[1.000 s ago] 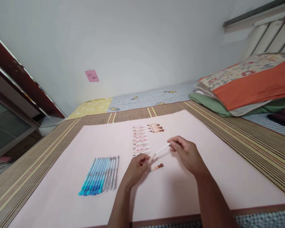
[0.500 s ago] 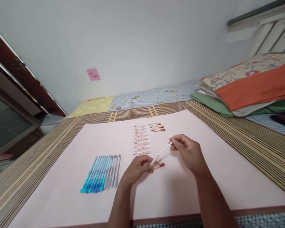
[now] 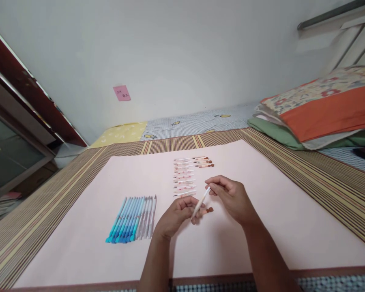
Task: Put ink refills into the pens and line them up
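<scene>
My left hand (image 3: 178, 215) grips a pale pen barrel (image 3: 198, 207) above the pink sheet (image 3: 88, 227). A white refill (image 3: 207, 190) stands partly out of the barrel's upper end, and my right hand (image 3: 228, 194) pinches it between thumb and fingers. Beneath and just right of my left hand lies a pen part with a brown end (image 3: 210, 210). Beyond the hands is a column of clear, pink-patterned barrels and thin refills (image 3: 184, 177), with several brown-ended parts (image 3: 205, 162) at its upper right.
Blue pens (image 3: 126, 221) lie in a row at left, beside clear greyish ones (image 3: 146, 219). The sheet rests on a striped mat (image 3: 76, 170). Folded bedding (image 3: 325, 109) is at the right, and a pink note (image 3: 121, 93) hangs on the wall.
My right hand has moved down and left towards my left hand, and less of the white refill shows outside the barrel. The view has shifted slightly.
</scene>
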